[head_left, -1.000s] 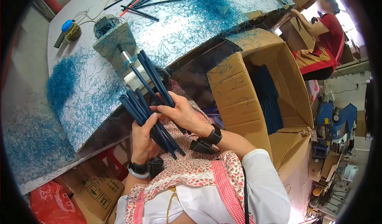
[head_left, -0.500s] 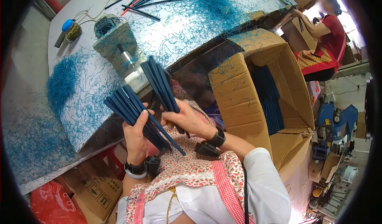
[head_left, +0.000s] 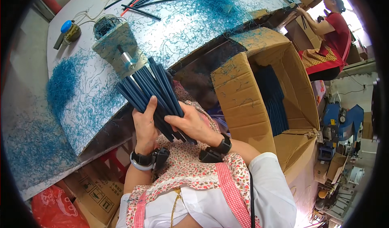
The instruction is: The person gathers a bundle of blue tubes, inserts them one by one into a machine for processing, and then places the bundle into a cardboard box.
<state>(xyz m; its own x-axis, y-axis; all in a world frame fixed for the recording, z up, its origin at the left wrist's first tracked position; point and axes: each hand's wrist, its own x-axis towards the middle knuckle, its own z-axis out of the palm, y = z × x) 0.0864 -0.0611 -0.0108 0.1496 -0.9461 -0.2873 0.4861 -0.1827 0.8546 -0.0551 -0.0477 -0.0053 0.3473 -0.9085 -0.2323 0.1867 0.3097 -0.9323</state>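
Note:
Side by side in front of my apron are two bunches of slim dark blue rods, their upper ends fanned out toward the table. My left hand (head_left: 144,126) grips the left bunch (head_left: 131,95), thumb lying across the front. Around the right bunch (head_left: 163,86), my right hand (head_left: 191,124) is closed, its thumb also over the rods. The bunches touch and partly overlap, so the line between them is hard to make out. Just beyond the rod tips stands a small grey bench machine (head_left: 117,45) with a metal spindle (head_left: 127,59).
Blue stringy shavings (head_left: 65,84) litter the white table (head_left: 172,35), with loose rods (head_left: 156,1) and a blue-lidded jar (head_left: 71,31). To the right, an open cardboard box (head_left: 239,100) holds stacked blue rods (head_left: 276,110). A co-worker in red (head_left: 338,33) sits farther off.
My hands have come together, bringing the two separate bunches against each other. A rod that stuck out low from the left bunch now lies in line with the others.

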